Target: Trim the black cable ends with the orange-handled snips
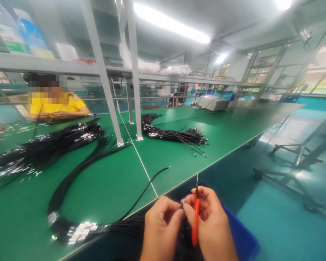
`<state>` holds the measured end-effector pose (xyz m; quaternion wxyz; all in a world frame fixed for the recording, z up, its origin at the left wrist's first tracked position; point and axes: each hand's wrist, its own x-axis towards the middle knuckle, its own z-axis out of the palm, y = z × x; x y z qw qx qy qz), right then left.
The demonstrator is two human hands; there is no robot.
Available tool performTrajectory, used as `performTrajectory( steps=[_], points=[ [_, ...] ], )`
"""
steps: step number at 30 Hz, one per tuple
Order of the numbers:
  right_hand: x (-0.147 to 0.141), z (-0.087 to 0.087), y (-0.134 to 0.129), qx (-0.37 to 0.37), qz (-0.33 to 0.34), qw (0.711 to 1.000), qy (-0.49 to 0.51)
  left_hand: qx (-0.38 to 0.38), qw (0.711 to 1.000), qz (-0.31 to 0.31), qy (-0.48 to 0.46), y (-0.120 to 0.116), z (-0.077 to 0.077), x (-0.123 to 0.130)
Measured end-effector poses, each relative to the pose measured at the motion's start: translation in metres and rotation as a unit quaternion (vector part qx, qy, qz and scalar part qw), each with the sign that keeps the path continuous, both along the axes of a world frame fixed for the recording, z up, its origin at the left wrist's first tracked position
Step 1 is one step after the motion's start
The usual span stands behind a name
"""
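Note:
My left hand (164, 224) is closed at the table's front edge, its thumb and forefinger pinching the dark end of a black cable. Touching it, my right hand (209, 221) pinches at the same small spot and also holds scissors with orange handles (196, 221), their metal blades pointing up. What lies between the fingertips is mostly hidden. A thick bundle of black cables (67, 181) curves over the green table (111, 192) and runs down over the edge beside my left hand. One loose cable (143, 192) stands out from it, its tip over the table.
More black cable bundles lie at the left (51, 143) and at the back middle (176, 136). White shelf posts (136, 90) rise from the table. A person in a yellow shirt (59, 103) sits across it. A blue bin (241, 235) is below my right hand; a wheeled frame (296, 163) stands right.

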<state>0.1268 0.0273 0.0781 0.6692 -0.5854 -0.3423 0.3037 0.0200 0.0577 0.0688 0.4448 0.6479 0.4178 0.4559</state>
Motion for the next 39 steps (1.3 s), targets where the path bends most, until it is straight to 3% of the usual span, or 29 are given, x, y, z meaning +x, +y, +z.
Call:
performTrajectory(
  steps=[6, 10, 14, 17, 19, 28, 35, 39],
  points=[
    [-0.002, 0.002, -0.006, -0.045, -0.002, 0.99, -0.137, -0.062, 0.997, -0.035, -0.032, 0.001, 0.003, -0.003],
    [0.005, 0.01, -0.013, -0.055, 0.038, 0.992, -0.109, -0.116, 0.988, -0.047, -0.089, 0.009, 0.008, -0.011],
    [0.029, 0.022, -0.015, -0.036, 0.207, 0.978, 0.014, -0.169, 0.97, -0.072, -0.157, 0.017, 0.016, -0.017],
    [0.044, 0.027, -0.014, -0.052, 0.384, 0.919, 0.079, -0.203, 0.955, -0.087, -0.197, 0.021, 0.02, -0.018],
    [0.047, 0.026, -0.013, -0.08, 0.441, 0.888, 0.102, -0.218, 0.947, -0.095, -0.214, 0.021, 0.022, -0.017],
    [0.042, 0.013, -0.001, -0.127, 0.458, 0.86, 0.185, -0.221, 0.94, -0.117, -0.231, 0.018, 0.021, -0.016],
    [0.036, 0.024, -0.008, -0.154, 0.404, 0.889, 0.151, -0.193, 0.947, -0.125, -0.226, 0.019, 0.019, -0.016],
    [0.033, 0.02, -0.004, -0.149, 0.409, 0.892, 0.118, -0.188, 0.949, -0.127, -0.219, 0.019, 0.017, -0.017]
  ],
)
